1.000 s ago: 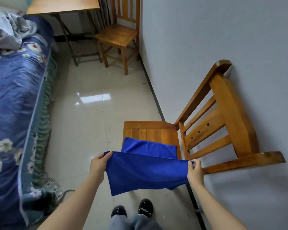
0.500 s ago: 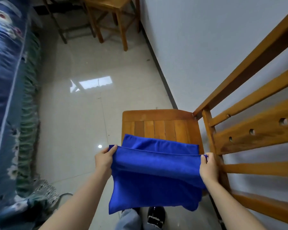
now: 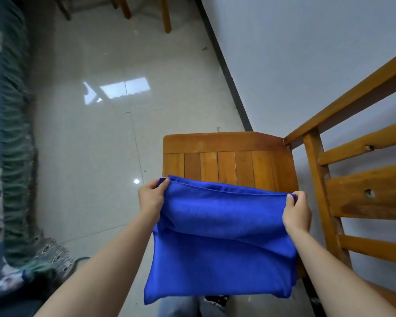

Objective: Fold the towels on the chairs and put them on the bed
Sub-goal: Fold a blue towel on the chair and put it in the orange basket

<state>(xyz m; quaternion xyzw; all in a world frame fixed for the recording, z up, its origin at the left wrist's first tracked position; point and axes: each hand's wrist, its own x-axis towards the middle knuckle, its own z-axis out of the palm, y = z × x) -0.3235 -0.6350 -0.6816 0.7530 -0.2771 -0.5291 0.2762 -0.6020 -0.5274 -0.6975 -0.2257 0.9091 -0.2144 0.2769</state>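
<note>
Setting was a home bedroom. A bed with blue floral cover and green ruffled skirt lay well left of the left hand; a wooden chair stood just beyond the right hand; glossy tiled floor, plain wall.

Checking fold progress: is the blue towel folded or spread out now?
Folded, not spread: the towel hangs doubled, two edges stacked at top, left hand and right hand pinching its corners over the chair.

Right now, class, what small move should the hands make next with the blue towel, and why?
Probably lay the blue towel flat on the chair seat for another fold: left hand and right hand each pinch a top corner, and it hangs doubled.
</note>
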